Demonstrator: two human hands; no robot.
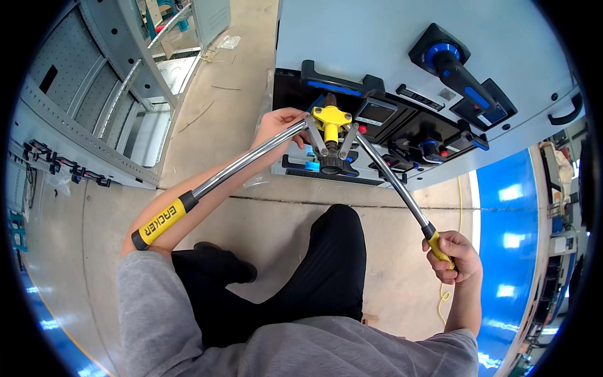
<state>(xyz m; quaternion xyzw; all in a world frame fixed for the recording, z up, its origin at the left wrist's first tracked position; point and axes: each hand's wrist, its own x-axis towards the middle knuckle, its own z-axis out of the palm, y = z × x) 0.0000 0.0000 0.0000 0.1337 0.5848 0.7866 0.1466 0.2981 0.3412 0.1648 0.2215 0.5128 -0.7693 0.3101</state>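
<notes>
A long-handled hand riveter with a yellow head and two chrome arms is spread wide in front of me, its nose toward a grey cabinet. My right hand is wrapped round the yellow grip of its right arm. The left arm's yellow grip lies along my left forearm near the elbow, out of any fingers. My left hand is beside the riveter's head, partly behind the left arm, thumb and fingers bent together. Whatever they pinch is hidden.
The grey cabinet carries black-and-blue handles, a small display and switch units. At the left stands an open metal cabinet frame. A yellow cord lies on the concrete floor beside a blue floor strip.
</notes>
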